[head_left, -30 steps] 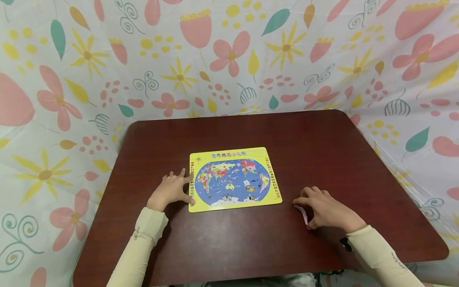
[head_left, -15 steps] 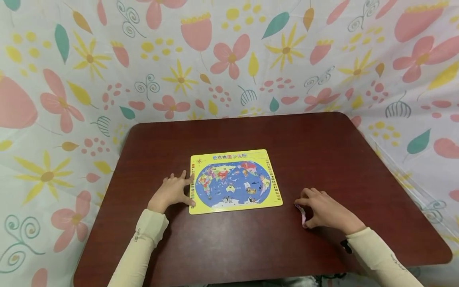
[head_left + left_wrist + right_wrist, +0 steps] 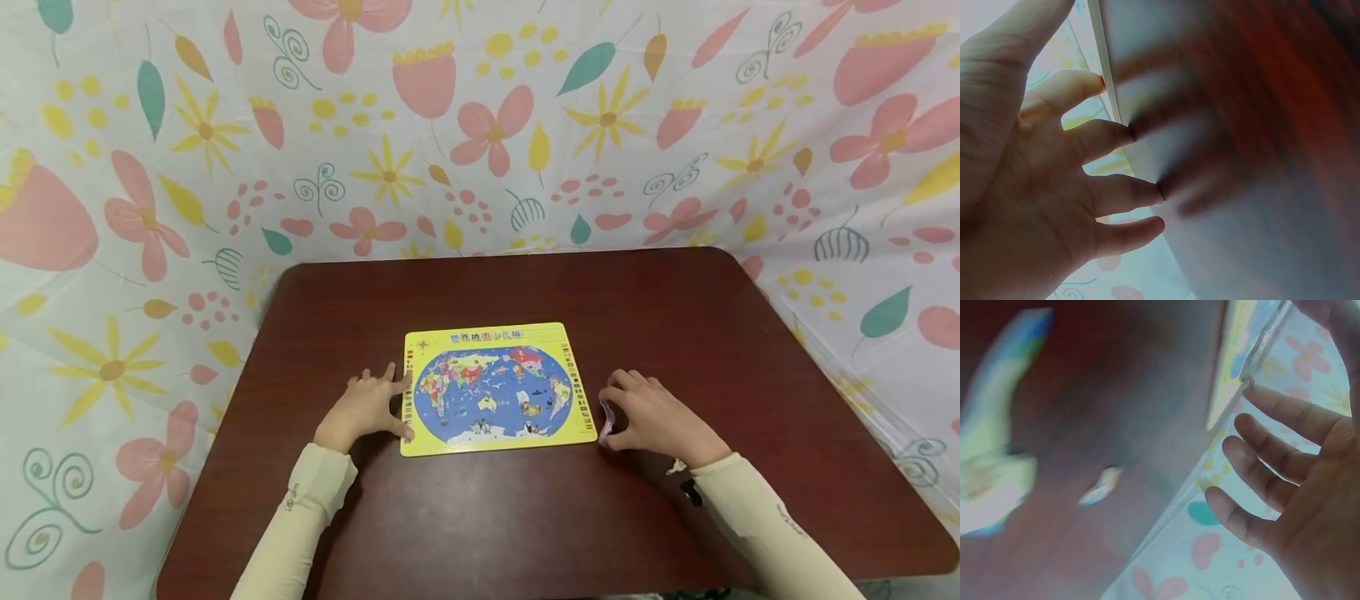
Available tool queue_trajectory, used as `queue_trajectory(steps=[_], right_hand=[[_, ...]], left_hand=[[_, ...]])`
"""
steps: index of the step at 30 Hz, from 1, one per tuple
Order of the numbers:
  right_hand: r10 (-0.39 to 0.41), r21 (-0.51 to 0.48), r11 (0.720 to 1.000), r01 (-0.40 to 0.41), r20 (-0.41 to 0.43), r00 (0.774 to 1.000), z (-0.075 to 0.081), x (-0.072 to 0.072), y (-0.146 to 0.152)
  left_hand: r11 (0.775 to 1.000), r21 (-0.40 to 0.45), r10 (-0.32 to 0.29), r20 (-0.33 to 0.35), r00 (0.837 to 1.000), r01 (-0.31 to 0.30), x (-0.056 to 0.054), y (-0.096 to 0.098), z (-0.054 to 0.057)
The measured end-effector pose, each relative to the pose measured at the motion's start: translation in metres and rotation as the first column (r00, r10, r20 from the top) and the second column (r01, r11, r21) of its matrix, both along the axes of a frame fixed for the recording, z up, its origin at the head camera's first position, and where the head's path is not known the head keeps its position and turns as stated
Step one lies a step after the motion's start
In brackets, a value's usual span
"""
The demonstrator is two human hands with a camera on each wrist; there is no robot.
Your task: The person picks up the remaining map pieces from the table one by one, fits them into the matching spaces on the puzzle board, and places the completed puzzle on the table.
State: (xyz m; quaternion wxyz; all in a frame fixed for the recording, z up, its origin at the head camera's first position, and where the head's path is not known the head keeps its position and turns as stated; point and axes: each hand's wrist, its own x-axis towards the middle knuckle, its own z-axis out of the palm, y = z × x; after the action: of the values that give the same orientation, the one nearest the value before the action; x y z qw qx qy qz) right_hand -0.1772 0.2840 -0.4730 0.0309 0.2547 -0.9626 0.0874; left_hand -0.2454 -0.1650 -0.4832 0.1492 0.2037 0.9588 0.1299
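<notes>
The left hand rests spread on the map board; the right hand pinches a thin, probably light, stiff piece by its edges.

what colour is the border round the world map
Yellow; the map border shows best in the head view.

The head camera looked forward and down; wrist cameras (far closer) faced left hand and right hand, all sharing the table.

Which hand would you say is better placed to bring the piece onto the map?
Probably the right hand: it holds the piece near the right edge of the map, whereas the left hand touches the opposite edge.
</notes>
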Motion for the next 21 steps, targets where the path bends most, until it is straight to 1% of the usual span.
queue_trajectory(steps=[3, 7, 12, 16, 21], right_hand=[[-0.004, 0.008, 1.000, 0.004, 0.014, 1.000, 0.004, -0.011, -0.013], [0.016, 0.026, 1.000, -0.017, 0.029, 0.999, 0.009, -0.024, -0.027], [0.045, 0.044, 0.998, -0.047, 0.046, 0.998, 0.014, -0.034, -0.041], [0.051, 0.058, 0.997, -0.055, 0.070, 0.996, 0.014, -0.041, -0.052], [0.063, 0.099, 0.992, -0.073, 0.103, 0.993, 0.007, -0.047, -0.061]], left_hand=[[1.000, 0.003, -0.002, -0.002, 1.000, 0.002, 0.000, -0.001, -0.001], [1.000, 0.004, -0.015, -0.012, 1.000, 0.015, 0.000, -0.002, -0.001], [0.999, 0.010, -0.030, -0.017, 0.999, 0.030, 0.000, -0.001, -0.001], [1.000, 0.004, -0.019, -0.015, 1.000, 0.019, 0.000, -0.002, -0.003], [1.000, 0.005, -0.024, -0.023, 0.999, 0.024, 0.001, -0.003, -0.004]])
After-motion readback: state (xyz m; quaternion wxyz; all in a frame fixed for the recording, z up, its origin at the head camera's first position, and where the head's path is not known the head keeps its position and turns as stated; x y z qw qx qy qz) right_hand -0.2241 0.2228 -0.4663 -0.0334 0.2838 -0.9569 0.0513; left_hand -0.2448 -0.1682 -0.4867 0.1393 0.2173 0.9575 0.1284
